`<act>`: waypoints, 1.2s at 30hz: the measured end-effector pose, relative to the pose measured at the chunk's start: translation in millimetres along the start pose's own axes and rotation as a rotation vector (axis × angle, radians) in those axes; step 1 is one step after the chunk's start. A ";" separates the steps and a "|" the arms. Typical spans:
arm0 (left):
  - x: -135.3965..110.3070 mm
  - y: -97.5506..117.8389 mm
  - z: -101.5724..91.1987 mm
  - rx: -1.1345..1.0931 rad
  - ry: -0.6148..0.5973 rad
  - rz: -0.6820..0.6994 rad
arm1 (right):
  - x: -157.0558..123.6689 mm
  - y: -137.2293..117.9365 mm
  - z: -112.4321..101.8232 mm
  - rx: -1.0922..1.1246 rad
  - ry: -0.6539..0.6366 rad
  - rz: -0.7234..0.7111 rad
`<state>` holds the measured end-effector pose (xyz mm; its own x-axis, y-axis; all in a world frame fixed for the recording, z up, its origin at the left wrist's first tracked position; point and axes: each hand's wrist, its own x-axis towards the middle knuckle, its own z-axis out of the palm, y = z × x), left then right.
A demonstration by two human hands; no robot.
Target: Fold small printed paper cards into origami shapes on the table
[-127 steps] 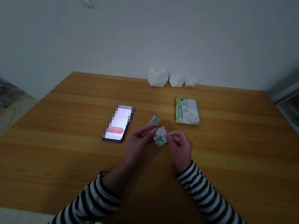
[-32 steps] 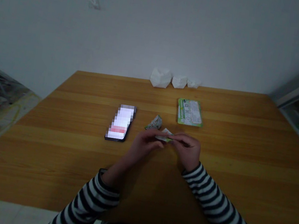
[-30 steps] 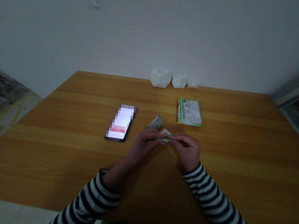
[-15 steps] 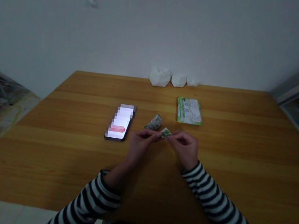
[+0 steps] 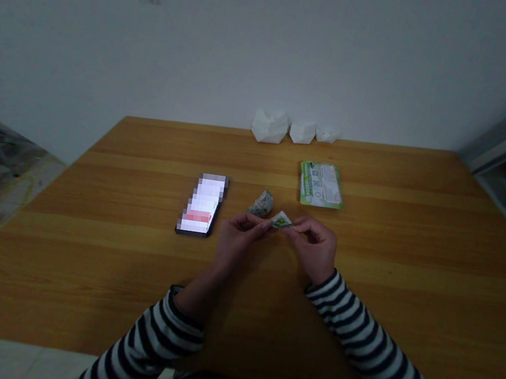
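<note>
So the main thing here is a little folded paper piece [image 5: 281, 220], green and white, sitting right between the two hands, a bit above the table and straight out in front of the person. It's kind of a flattened diamond, and its long way runs roughly side to side, pointing from one hand to the other. Neither hand is really closer: the left hand [image 5: 241, 235] pinches one corner with its thumb and fingertips, and the right hand [image 5: 313, 248] pinches the opposite corner the same way. Both hands are closed down on the paper, not open, though you can't make out exactly how each finger sits.

Just past the left hand's fingertips, there's a crumpled-looking paper lump [image 5: 261, 204] on the wooden table [image 5: 355, 335], almost next to the piece being held. Further out to the right is a green and white card [image 5: 321, 185], and off to the left is a phone [image 5: 201, 204] with a blurred screen. Three white folded paper shapes [image 5: 269, 126] line up along the far edge of the table, and both arms are in striped sleeves [image 5: 372, 347]
</note>
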<state>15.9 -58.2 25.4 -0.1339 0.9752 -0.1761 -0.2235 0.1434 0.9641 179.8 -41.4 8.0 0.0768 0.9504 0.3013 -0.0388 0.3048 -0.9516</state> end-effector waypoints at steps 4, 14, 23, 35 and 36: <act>-2.4 6.3 0.4 0.135 0.036 0.113 | -0.2 -0.6 0.0 0.003 0.001 -0.005; -2.4 0.8 2.0 0.013 0.106 0.123 | -1.1 -3.1 5.2 0.074 0.002 0.122; -1.3 -1.3 2.0 -0.125 0.076 0.108 | -0.4 0.2 7.8 0.162 -0.016 0.201; 0.6 5.2 0.9 0.110 -0.294 -0.092 | -6.9 0.3 9.6 0.169 -0.210 0.179; 0.7 3.8 0.2 0.128 -0.272 -0.088 | -7.8 1.6 10.2 0.146 -0.216 0.165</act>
<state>15.2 -56.9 29.0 0.1478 0.9650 -0.2165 -0.0976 0.2321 0.9678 168.9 -47.7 4.7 -0.1553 0.9741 0.1640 -0.1774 0.1358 -0.9747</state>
